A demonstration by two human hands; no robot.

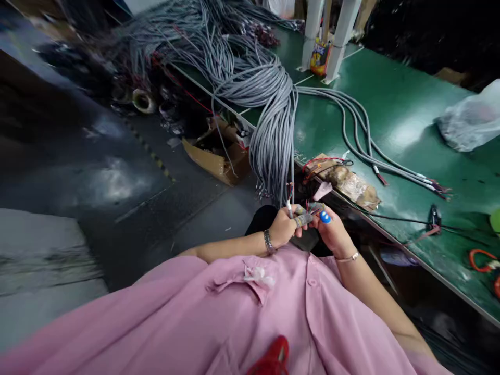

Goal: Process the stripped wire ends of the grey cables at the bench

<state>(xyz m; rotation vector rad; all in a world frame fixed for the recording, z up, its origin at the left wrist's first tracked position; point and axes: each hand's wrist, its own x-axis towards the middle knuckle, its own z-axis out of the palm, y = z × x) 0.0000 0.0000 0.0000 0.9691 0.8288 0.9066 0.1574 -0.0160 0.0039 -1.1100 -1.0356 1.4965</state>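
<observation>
My left hand [285,227], with a watch on its wrist and grey covers on some fingers, is closed round the end of a grey cable [292,172]. Thin coloured wires [289,190] stick up from a white-banded cable end beside its fingers. My right hand [331,229] touches the left one in front of my body, with a blue cover on its thumb. Its fingers pinch at thin dark and red wires [315,211] between the two hands. A thick bundle of grey cables [273,99] hangs over the table edge just beyond.
The green table [390,99] runs along the right, with several cables, a taped brown block [351,185], a plastic bag [471,120] and orange-handled scissors [482,260]. White posts [340,39] stand farther back. An open cardboard box [219,156] is on the floor.
</observation>
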